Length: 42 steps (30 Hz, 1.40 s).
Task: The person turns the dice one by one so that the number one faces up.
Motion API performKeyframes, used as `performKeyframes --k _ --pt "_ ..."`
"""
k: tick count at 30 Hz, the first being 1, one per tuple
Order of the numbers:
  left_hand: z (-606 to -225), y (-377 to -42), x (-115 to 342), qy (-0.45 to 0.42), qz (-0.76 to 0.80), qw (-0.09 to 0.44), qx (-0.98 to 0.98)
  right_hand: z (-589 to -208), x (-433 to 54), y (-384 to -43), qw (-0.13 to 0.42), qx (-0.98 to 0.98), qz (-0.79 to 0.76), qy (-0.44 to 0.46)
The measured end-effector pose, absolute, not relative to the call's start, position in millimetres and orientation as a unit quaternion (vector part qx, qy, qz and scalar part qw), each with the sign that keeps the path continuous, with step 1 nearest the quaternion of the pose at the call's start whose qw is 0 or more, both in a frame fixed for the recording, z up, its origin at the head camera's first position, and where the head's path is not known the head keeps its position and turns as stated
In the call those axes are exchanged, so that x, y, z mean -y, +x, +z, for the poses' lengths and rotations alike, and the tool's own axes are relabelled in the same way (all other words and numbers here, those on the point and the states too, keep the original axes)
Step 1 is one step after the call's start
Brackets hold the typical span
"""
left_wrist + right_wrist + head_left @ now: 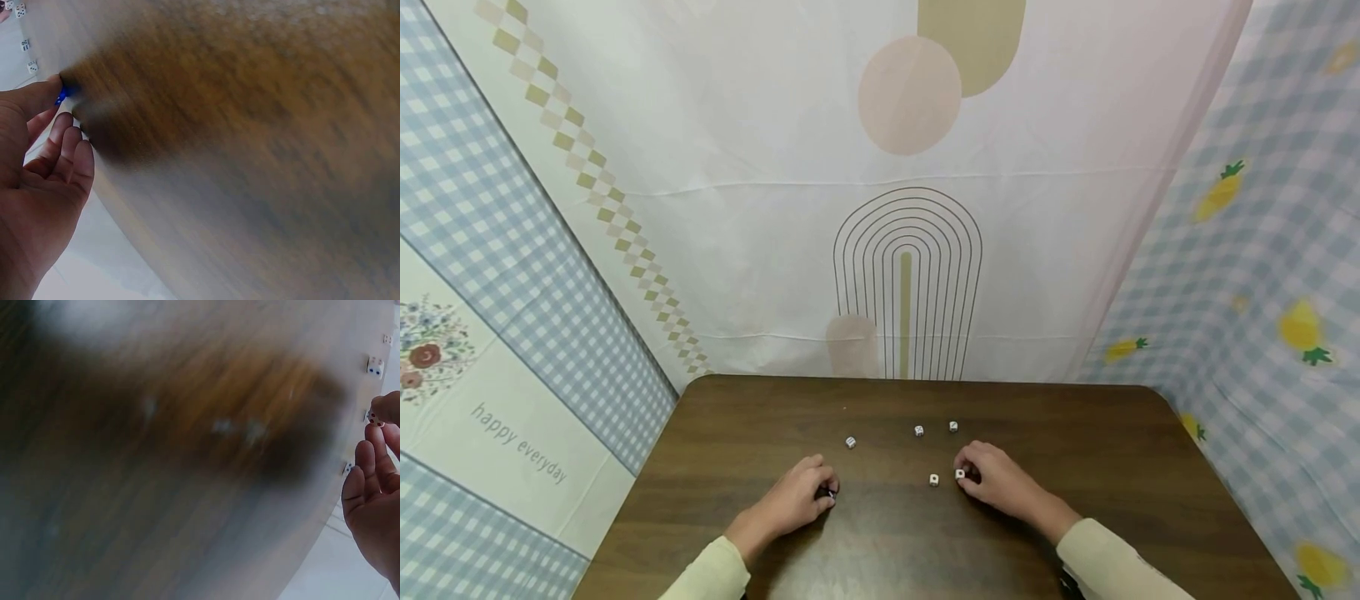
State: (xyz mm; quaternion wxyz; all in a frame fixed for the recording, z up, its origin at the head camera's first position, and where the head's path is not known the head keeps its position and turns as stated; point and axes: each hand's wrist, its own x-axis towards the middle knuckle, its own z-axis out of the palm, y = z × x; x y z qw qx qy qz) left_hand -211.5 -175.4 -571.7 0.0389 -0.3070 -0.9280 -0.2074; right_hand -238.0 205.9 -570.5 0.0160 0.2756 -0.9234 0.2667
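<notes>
Under the two hands there is a brown table (887, 546), and beyond them hangs a white cloth (760, 267) printed with arches. The left hand (797, 493) pinches a small blue thing (62, 95), which is mostly hidden. The right hand (1000, 481) grips a white die (960, 474) with dark dots at its fingertips. Of the four loose dice (934, 480), also white, one lies just left of the right hand, two beyond it, and one beyond the left hand, toward the right.

Dice (934, 480): white, dark pips. Small piece (61, 95), near left: bright blue. Table (895, 558): brown woodgrain. Far cloth (760, 258): white, black-lined arch. Left cloth (475, 183): blue-white check. Right cloth (1247, 275): same, yellow pineapples.
</notes>
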Motion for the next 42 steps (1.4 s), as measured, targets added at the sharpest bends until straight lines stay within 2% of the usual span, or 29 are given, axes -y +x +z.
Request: performKeyframes --k 11,31,42 --pt "-570.5 -212.6 175.4 -0.306 -0.206 0.036 0.929 -577.0 -189.2 -240.0 0.044 0.922 0.236 0.304" --pt "-566.2 -210.7 175.4 -0.308 -0.210 0.033 0.927 -574.7 -175.6 -238.5 0.033 0.920 0.234 0.312" --pt "-569.2 -211.9 174.9 -0.305 -0.207 0.030 0.929 -563.4 -192.8 -247.5 0.015 0.925 0.256 0.282"
